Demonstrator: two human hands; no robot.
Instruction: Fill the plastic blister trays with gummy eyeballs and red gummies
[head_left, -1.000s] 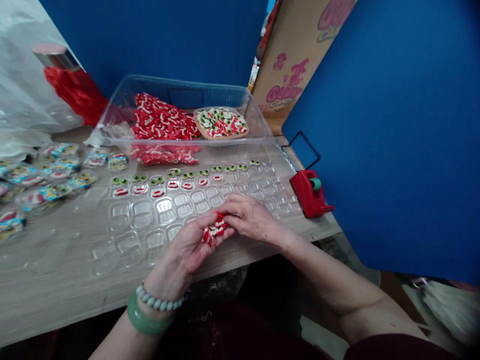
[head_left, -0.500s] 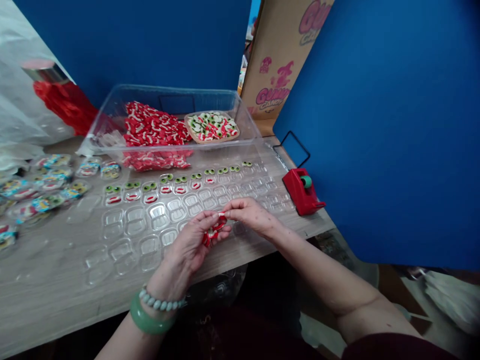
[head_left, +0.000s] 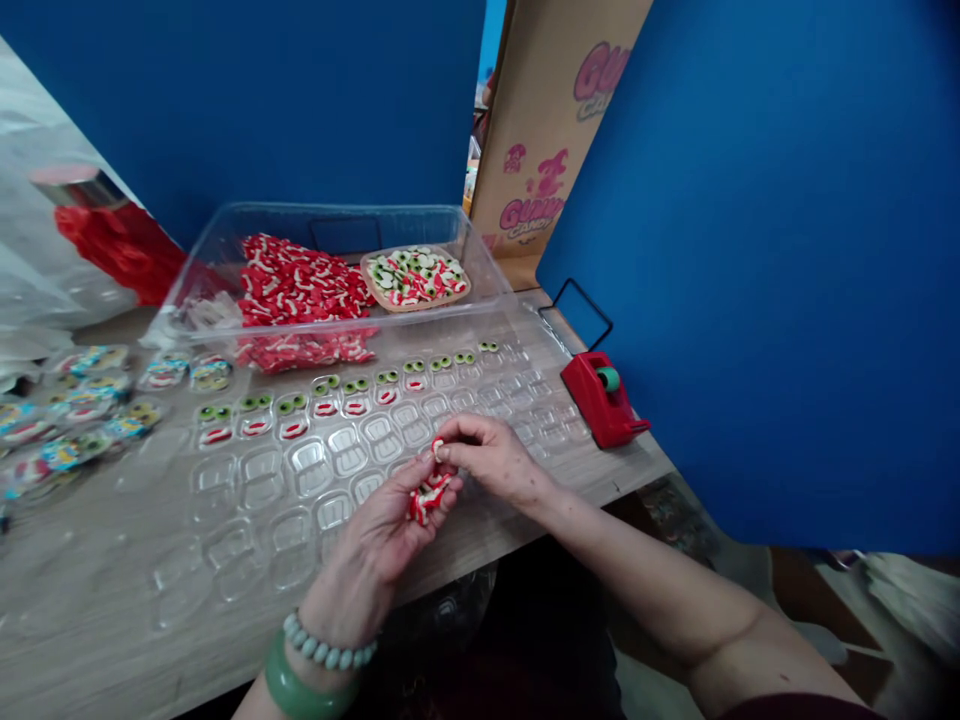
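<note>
Cupped palm up near the table's front, my left hand (head_left: 397,515) holds several red-and-white gummy lips (head_left: 429,498). My right hand (head_left: 491,458) meets it at the fingertips, pinching one gummy lip (head_left: 438,449) between thumb and index finger. Behind and left of both hands lie rows of clear plastic blister trays (head_left: 262,478). Along the back row, pairs of green gummy eyes (head_left: 292,404) sit in the upper cavities. Red gummy lips (head_left: 293,427) lie under the eyes in the left and middle trays; the trays at the right end hold eyes only.
A clear plastic bin (head_left: 495,285) at the back holds a heap of red gummies (head_left: 300,285) and a small tray of mixed eyes and lips (head_left: 416,278). Filled packs (head_left: 90,400) lie left. A red tape dispenser (head_left: 604,400) stands right, before a blue panel (head_left: 750,250).
The view has shifted, so the bin and trays appear lower. My right fingers now raise one gummy lip slightly clear of the bunch in my left palm.
</note>
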